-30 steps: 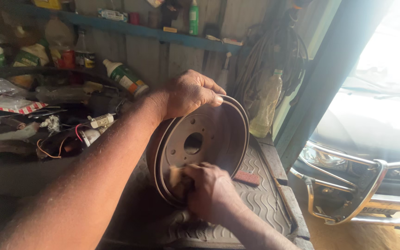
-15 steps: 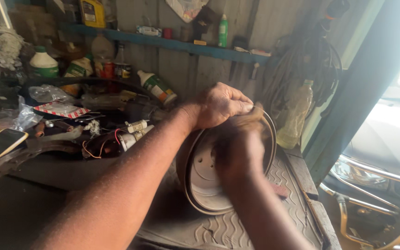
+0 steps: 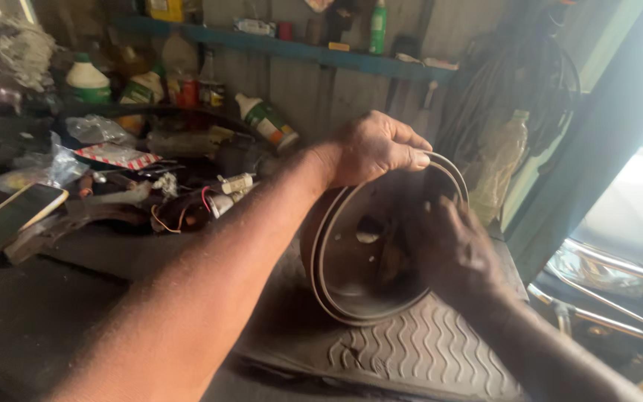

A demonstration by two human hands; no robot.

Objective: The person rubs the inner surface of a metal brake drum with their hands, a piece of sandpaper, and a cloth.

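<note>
The brake drum [image 3: 370, 246] stands on edge, open side toward you, at centre-right of the scene on a ribbed rubber mat [image 3: 418, 350] that lies on the tabletop [image 3: 76, 313]. Its lower rim touches the mat; the centre hole and bolt holes show inside.

Your left hand [image 3: 373, 152] sits on the top rim of the drum, w/ fingers [image 3: 411, 158] curled over the edge and clamped on it. The left forearm runs from near-left up to the drum.

Your right hand [image 3: 452, 249] is inside the drum's open face at its right side, fingers bent against the inner wall. The hand is blurred; whether those fingers pinch anything, you cannot tell.

Left of the drum, approx. mid-depth: a tangle of small parts w/ red and orange wires [image 3: 187, 212]. Further left, at the edge of the scene, a phone [image 3: 5, 223] lies flat, screen up. Far-left: a white jug w/ green cap [image 3: 88, 80] and a tilted white-green bottle [image 3: 266, 120] near the wall. A blue shelf [image 3: 292, 50] runs along the far wall, carrying a green spray can [image 3: 377, 26]. Far-right of the drum: a clear plastic bottle [image 3: 501, 167] just beside coiled dark hoses [image 3: 515, 82]. Near-right, outside: a vehicle's chrome bar [image 3: 612, 272].
</note>
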